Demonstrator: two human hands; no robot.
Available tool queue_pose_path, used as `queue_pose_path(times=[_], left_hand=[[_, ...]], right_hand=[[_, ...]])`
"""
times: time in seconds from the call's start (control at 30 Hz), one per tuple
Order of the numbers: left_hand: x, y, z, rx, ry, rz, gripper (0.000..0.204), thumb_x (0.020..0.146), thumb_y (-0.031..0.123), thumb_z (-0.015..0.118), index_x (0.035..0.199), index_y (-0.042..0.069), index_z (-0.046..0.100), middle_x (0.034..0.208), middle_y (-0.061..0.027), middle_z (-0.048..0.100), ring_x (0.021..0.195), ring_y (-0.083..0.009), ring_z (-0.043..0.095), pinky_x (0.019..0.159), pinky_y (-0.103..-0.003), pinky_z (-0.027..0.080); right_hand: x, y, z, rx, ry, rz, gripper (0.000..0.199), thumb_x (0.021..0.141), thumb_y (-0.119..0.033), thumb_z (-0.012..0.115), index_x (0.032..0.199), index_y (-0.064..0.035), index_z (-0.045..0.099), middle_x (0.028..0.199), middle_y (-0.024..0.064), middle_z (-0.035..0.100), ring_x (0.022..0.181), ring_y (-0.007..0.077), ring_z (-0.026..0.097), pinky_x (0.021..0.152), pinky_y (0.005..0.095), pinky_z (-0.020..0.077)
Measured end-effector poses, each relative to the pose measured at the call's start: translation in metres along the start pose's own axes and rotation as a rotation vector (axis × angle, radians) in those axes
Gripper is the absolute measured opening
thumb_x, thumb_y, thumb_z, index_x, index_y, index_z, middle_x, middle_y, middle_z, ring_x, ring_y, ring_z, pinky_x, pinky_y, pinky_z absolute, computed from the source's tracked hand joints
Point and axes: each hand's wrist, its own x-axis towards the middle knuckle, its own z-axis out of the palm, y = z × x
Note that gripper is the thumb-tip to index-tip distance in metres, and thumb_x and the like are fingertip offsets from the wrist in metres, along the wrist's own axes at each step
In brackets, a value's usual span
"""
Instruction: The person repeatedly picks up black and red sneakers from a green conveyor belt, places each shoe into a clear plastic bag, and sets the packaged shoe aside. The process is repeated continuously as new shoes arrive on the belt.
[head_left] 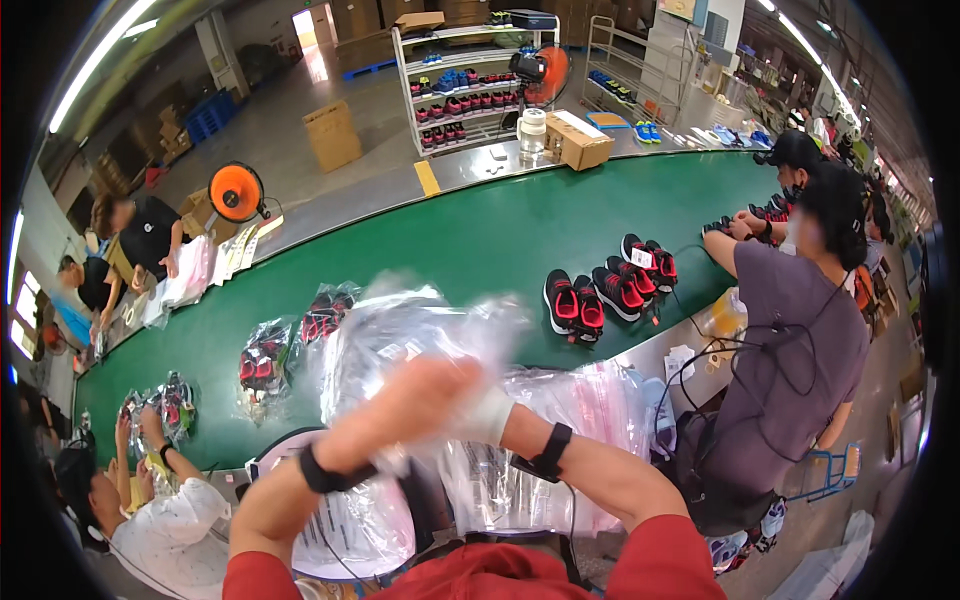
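Head view shows a clear, crinkled plastic bag [385,335] near left hand [428,396] and right hand [482,412], grips too blurred to tell.

The left hand [425,398] and right hand [488,412] meet above the near edge of the green belt [440,232], by a clear plastic bag [378,340]; blur makes their grip hard to judge. Black-and-red shoes [616,290] stand rightward near that edge, bagged shoes [264,362] leftward. A carton [580,142] sits beyond the far edge.
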Motion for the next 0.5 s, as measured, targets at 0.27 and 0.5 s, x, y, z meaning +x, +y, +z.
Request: queue_pose_path(times=[0.27, 0.5], left_hand=[[-0.01, -0.003, 0.031, -0.196, -0.183, -0.074, 0.008, 0.082, 0.009, 0.056, 0.089, 0.004, 0.058, 0.063, -0.0211, 0.056, 0.057, -0.0372, 0.057, 0.051, -0.041, 0.046], [-0.032, -0.083, -0.014, -0.238, 0.544, -0.538, 0.016, 0.089, 0.017, 0.056, 0.079, 0.005, 0.059, 0.069, 0.001, 0.056, 0.064, -0.0062, 0.051, 0.055, -0.024, 0.041]], right_hand=[[0.036, 0.009, -0.016, -0.007, -0.179, 0.442, 0.017, 0.079, -0.025, 0.055, 0.085, -0.0131, 0.067, 0.083, 0.0076, 0.063, 0.076, 0.0241, 0.06, 0.071, 0.0367, 0.0476], [0.098, 0.081, 0.071, -0.209, 0.032, 0.6, 0.019, 0.077, -0.022, 0.054, 0.087, -0.0103, 0.066, 0.089, 0.0096, 0.064, 0.081, 0.0269, 0.061, 0.078, 0.0417, 0.0475]])
